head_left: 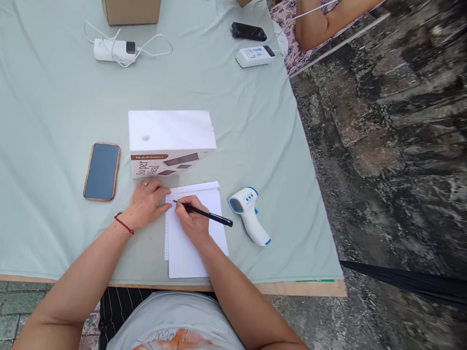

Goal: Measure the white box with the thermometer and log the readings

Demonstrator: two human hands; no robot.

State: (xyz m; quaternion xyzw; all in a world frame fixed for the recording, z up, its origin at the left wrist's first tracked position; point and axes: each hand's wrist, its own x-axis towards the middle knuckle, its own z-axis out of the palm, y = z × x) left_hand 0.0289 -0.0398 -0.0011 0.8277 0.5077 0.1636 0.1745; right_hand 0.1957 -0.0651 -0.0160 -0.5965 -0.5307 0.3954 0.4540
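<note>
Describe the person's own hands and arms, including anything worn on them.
The left hand wears a gold-coloured ring, with a thin dark red bracelet at the wrist. The right hand shows no jewellery. Both hands are ungloved, both forearms sleeveless.

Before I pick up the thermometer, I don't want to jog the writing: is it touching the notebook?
Apart: the head view shows cloth between the thermometer and the notebook.
</note>
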